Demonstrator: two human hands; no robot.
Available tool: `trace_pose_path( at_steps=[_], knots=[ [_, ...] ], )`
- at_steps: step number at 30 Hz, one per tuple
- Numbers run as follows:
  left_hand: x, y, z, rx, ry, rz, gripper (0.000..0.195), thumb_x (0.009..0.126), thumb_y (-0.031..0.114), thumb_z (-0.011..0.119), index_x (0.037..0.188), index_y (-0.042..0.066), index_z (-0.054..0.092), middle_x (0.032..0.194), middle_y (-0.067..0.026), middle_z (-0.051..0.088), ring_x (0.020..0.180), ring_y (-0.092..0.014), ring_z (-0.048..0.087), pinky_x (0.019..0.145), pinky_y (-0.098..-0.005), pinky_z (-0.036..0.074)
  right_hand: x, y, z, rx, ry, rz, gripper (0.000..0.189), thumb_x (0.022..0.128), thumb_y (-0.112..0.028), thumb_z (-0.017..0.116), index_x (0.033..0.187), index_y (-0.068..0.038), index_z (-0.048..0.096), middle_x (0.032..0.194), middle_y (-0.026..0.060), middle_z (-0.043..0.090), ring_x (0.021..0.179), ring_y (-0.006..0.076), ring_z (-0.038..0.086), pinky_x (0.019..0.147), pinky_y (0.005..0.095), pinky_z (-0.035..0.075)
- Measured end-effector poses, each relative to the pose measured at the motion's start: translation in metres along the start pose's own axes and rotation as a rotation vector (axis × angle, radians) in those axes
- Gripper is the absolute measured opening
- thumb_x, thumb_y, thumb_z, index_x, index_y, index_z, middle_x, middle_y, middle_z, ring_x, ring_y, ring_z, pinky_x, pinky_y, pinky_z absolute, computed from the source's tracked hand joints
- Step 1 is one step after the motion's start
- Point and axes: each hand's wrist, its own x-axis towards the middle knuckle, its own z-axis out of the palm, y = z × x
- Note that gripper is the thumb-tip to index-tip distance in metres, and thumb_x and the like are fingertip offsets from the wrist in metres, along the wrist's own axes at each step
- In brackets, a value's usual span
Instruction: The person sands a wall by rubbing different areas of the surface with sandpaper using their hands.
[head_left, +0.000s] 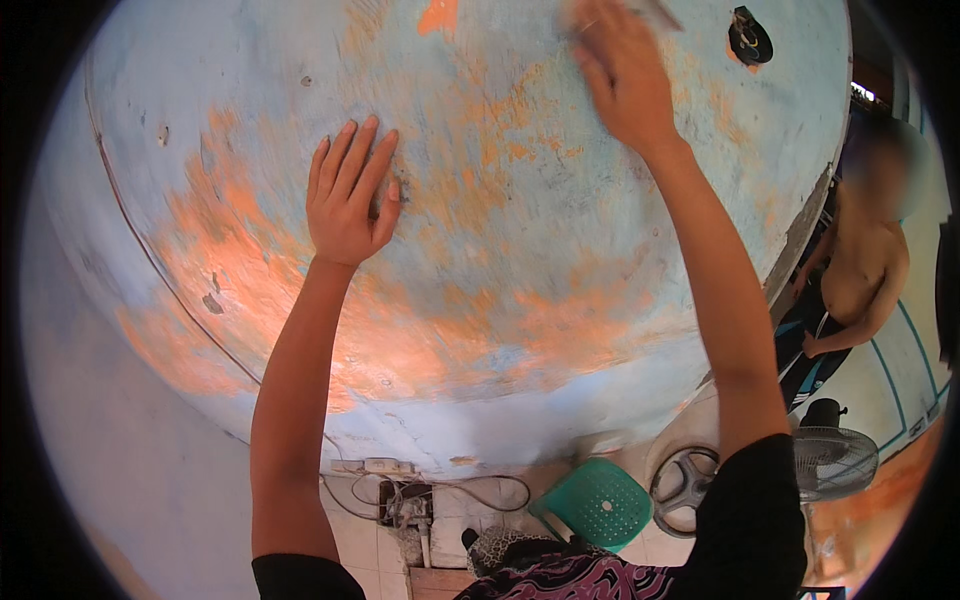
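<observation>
A painted wall (480, 247) fills most of the view, its pale blue coat worn through to orange and ochre patches. My left hand (352, 191) lies flat against it, fingers spread, holding nothing. Higher and to the right, my right hand (626, 71) is at the wall, blurred and partly cut off by the top edge. A thin, flat brownish object (661, 12) sticks out past its fingers; blur hides what kind it is. Between the hands the surface shows scratches and flaking paint.
An opening with loose wires (750, 37) is at upper right. A cable (124, 206) runs down the left. Below are a power strip (386, 466), a green plastic stool (604, 502), a spoked wheel (684, 491) and a fan (836, 457). Another person (862, 262) stands beyond the wall's right edge.
</observation>
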Motion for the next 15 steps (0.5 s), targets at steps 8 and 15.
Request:
trace_pose_path(
  at_steps=[8, 15],
  knots=[
    [-0.004, 0.001, -0.001, 0.013, 0.009, -0.028, 0.041, 0.097, 0.028, 0.048, 0.129, 0.012, 0.066, 0.138, -0.0086, 0.059, 0.133, -0.028, 0.05, 0.112, -0.046, 0.035, -0.009, -0.016, 0.007, 0.15, -0.254, -0.185, 0.041, 0.092, -0.023, 0.064, 0.132, -0.014, 0.06, 0.136, 0.007, 0.059, 0.132, 0.0307, 0.049, 0.111, 0.0406, 0.038],
    [-0.007, -0.001, 0.0, 0.014, 0.033, -0.016, 0.04, 0.097, 0.029, 0.048, 0.129, 0.013, 0.067, 0.138, -0.0076, 0.06, 0.133, -0.027, 0.051, 0.112, -0.0459, 0.035, -0.016, -0.053, 0.016, 0.36, -0.164, -0.102, 0.034, 0.094, -0.017, 0.061, 0.127, -0.01, 0.062, 0.132, 0.0124, 0.06, 0.128, 0.0338, 0.051, 0.109, 0.0433, 0.038]
  ],
)
